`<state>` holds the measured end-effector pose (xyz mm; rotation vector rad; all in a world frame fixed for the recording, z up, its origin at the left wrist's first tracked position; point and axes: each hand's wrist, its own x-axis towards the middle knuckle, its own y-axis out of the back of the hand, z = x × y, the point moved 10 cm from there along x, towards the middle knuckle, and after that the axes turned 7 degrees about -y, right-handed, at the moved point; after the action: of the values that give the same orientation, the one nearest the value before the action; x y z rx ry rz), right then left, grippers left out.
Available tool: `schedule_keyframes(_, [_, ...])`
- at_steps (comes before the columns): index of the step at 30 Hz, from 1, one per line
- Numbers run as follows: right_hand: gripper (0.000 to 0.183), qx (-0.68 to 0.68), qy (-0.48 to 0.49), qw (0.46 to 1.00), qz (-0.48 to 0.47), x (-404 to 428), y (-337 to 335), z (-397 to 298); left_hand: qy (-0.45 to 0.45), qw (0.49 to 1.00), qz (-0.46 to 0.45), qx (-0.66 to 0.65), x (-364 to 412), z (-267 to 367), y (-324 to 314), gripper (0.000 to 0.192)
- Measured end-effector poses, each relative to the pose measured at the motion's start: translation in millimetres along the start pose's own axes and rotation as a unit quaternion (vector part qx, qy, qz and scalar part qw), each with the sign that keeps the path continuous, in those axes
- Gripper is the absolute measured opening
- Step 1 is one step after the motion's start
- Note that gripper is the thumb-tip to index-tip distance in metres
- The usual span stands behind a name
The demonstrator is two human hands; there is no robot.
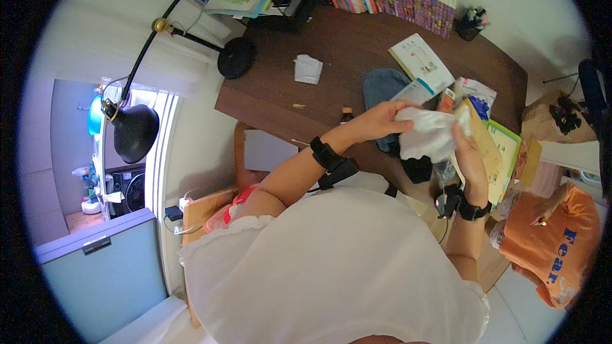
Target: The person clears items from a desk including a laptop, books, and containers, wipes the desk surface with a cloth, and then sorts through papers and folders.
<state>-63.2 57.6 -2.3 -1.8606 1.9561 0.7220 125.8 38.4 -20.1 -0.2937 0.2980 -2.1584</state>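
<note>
My left hand (382, 122) and my right hand (468, 155) hold a crumpled white cloth (428, 134) between them, over the near right part of the dark wooden desk (267, 91). Fingers and thumb of the left pinch its left side; the right grips its right side. Under and behind the cloth lie a blue-grey fabric item (382, 86), a white-covered book (423, 59), a yellow packet (483, 141) and a green-edged book (507, 153). A small dark bottle with an orange cap (347, 114) stands beside my left wrist. A folded white tissue (308, 69) lies farther left.
A black desk lamp (136, 134) reaches over the left side, its round base (236, 57) on the desk. Rows of books (411, 2) and a pen holder (471, 24) line the back. A person in an orange shirt (550, 243) is at the right.
</note>
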Motion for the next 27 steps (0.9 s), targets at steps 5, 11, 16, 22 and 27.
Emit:
schedule_keyframes(5, [0.038, -0.09, 0.001, 0.989, -0.117, 75.7, -119.5, 6.4, 0.122, 0.978, 0.158, 0.063, -69.3, -11.4, 122.7, 0.027])
schedule_keyframes(11, [0.044, 0.055, -0.049, 0.979, -0.188, 86.1, -279.7, 2.2, -0.119, 0.887, 0.281, 0.346, -108.7, 68.8, 220.6, 0.023])
schedule_keyframes(16, [0.038, 0.269, -0.268, 0.895, -0.233, 137.9, -364.1, 60.9, -0.048, 0.887, 0.063, 0.455, -99.5, 58.2, 212.3, 0.046])
schedule_keyframes(22, [0.036, -0.15, 0.168, 0.972, -0.069, 272.0, -367.0, -83.4, 0.068, 0.904, 0.242, 0.344, -138.3, 28.1, 309.7, 0.047])
schedule_keyframes(27, [0.039, -0.482, 0.352, 0.802, 0.005, 392.0, -463.1, -84.5, 0.112, 0.843, 0.26, 0.458, -144.6, -15.6, 343.0, 0.051])
